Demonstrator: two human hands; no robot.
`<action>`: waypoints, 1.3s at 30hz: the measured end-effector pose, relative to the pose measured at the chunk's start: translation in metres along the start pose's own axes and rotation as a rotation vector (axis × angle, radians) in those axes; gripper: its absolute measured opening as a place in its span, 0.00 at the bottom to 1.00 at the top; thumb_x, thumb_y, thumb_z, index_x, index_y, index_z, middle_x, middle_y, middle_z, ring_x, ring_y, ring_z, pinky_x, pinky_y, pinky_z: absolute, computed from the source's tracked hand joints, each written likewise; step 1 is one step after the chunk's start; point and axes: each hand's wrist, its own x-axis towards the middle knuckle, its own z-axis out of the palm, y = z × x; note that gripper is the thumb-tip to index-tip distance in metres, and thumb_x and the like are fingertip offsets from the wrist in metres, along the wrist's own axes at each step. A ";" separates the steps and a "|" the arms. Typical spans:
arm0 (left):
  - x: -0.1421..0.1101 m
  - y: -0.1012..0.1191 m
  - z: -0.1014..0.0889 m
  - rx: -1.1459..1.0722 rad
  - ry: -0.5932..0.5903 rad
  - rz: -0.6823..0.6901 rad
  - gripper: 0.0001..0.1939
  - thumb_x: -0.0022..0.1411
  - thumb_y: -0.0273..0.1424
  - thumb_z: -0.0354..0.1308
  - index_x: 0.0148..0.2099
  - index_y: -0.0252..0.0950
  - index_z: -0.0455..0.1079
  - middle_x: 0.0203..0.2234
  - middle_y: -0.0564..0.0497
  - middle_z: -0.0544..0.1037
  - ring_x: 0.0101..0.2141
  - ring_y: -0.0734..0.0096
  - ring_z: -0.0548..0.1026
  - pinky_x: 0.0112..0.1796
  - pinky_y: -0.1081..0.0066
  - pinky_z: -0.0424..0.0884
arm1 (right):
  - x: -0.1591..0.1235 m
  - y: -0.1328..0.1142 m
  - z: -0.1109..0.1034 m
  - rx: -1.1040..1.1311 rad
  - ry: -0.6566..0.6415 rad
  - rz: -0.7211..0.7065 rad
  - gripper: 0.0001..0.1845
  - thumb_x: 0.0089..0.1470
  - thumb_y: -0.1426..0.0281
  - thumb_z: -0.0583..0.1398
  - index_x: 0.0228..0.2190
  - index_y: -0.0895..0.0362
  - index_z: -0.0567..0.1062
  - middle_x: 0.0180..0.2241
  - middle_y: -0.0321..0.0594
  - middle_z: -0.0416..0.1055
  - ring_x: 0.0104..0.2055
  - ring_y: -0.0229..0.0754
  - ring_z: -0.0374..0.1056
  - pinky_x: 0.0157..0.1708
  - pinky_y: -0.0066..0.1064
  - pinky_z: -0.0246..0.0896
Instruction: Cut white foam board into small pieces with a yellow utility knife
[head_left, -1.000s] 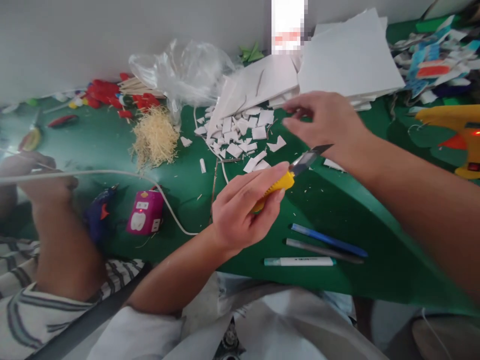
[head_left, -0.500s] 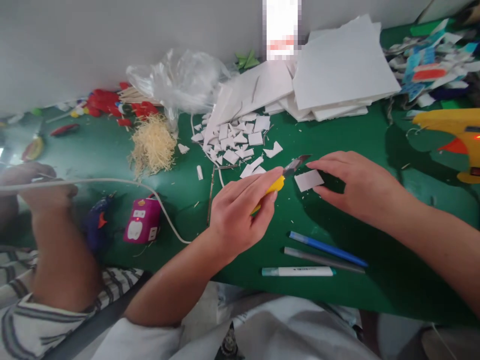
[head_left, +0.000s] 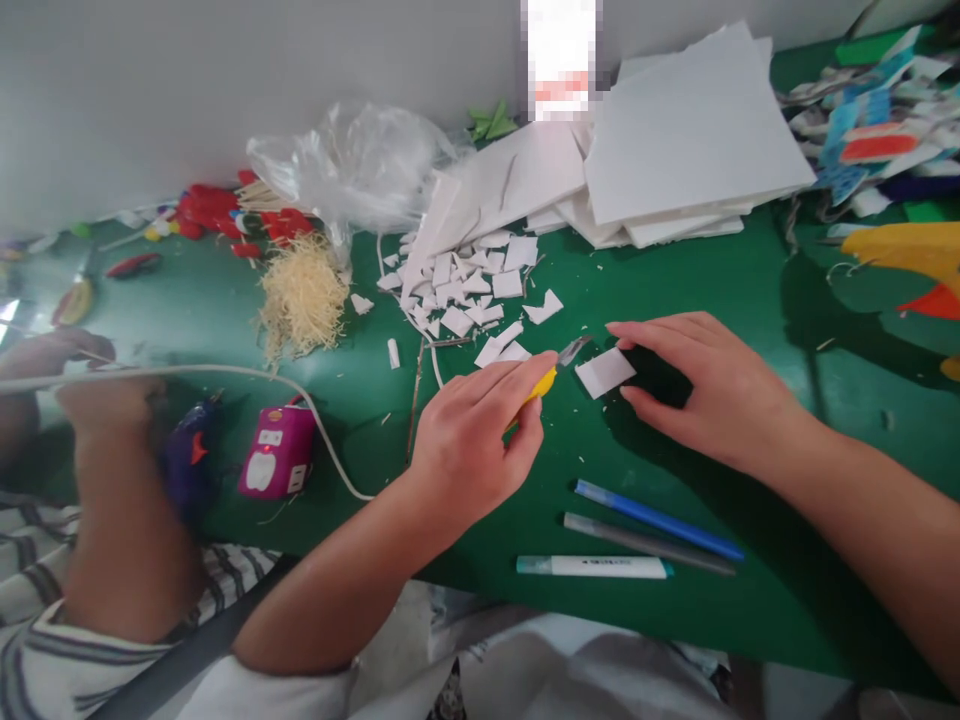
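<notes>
My left hand (head_left: pixel 480 425) is closed around the yellow handle of a utility knife (head_left: pixel 541 383). The blade sticks out past my fingers toward a small white rectangle of foam board (head_left: pixel 606 373). My right hand (head_left: pixel 701 385) curves at the right end of this piece, thumb and index finger apart. The thumb tip is close to the piece's lower edge; whether it touches is hard to tell. Beyond the knife lies a heap of small white offcuts (head_left: pixel 457 290). Nearer to me lie a blue pen (head_left: pixel 660 518), a grey pen (head_left: pixel 649 543) and a white marker (head_left: pixel 592 567).
White foam sheets (head_left: pixel 690 130) are stacked at the back. A yellow glue gun (head_left: pixel 907 250) lies at the right. On the left are a purple power socket block (head_left: pixel 277 450), a white cable (head_left: pixel 330 425), straw-coloured shreds (head_left: pixel 304 300) and another person's forearm (head_left: pixel 124 510).
My left hand and the knife have drawn back slightly toward me and to the left. The blade is apart from my right fingertips. The view has shifted slightly.
</notes>
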 end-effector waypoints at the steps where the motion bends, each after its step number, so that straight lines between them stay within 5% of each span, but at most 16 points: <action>1: 0.000 0.000 0.000 0.007 -0.007 -0.004 0.16 0.70 0.22 0.55 0.57 0.36 0.75 0.45 0.47 0.87 0.44 0.67 0.86 0.44 0.71 0.83 | 0.000 -0.001 0.000 0.013 -0.002 -0.004 0.26 0.60 0.63 0.62 0.59 0.50 0.75 0.50 0.46 0.81 0.52 0.57 0.75 0.51 0.54 0.72; 6: 0.001 -0.002 0.001 0.065 -0.113 -0.024 0.18 0.69 0.21 0.53 0.58 0.32 0.75 0.48 0.44 0.86 0.43 0.65 0.85 0.43 0.69 0.83 | 0.002 -0.006 0.003 -0.073 0.028 -0.030 0.33 0.59 0.55 0.65 0.61 0.54 0.73 0.48 0.51 0.80 0.51 0.60 0.74 0.48 0.54 0.72; 14: -0.001 -0.004 0.000 0.218 -0.237 -0.077 0.21 0.69 0.22 0.52 0.61 0.35 0.74 0.46 0.46 0.86 0.37 0.64 0.85 0.38 0.67 0.80 | 0.005 -0.009 0.006 -0.067 -0.016 -0.033 0.29 0.59 0.66 0.61 0.61 0.52 0.74 0.51 0.50 0.80 0.53 0.59 0.75 0.52 0.56 0.71; 21: 0.000 -0.008 -0.002 0.200 -0.184 -0.043 0.20 0.70 0.21 0.51 0.60 0.33 0.74 0.48 0.44 0.86 0.41 0.62 0.85 0.39 0.65 0.79 | 0.005 -0.008 0.007 -0.041 0.013 -0.022 0.30 0.60 0.60 0.64 0.62 0.52 0.72 0.51 0.51 0.79 0.54 0.60 0.74 0.52 0.56 0.72; 31: 0.003 -0.012 -0.004 0.063 -0.104 0.056 0.12 0.72 0.25 0.57 0.53 0.39 0.78 0.43 0.50 0.88 0.40 0.66 0.86 0.43 0.68 0.79 | 0.004 -0.004 0.005 0.080 -0.036 -0.102 0.34 0.59 0.67 0.61 0.66 0.50 0.65 0.52 0.47 0.80 0.57 0.58 0.73 0.59 0.59 0.65; 39: 0.014 -0.012 0.000 0.118 -0.195 0.206 0.16 0.74 0.21 0.53 0.56 0.34 0.77 0.44 0.51 0.88 0.39 0.67 0.85 0.39 0.66 0.75 | 0.005 0.001 0.006 0.100 -0.032 -0.157 0.30 0.62 0.66 0.61 0.64 0.52 0.67 0.51 0.45 0.81 0.55 0.53 0.76 0.62 0.57 0.64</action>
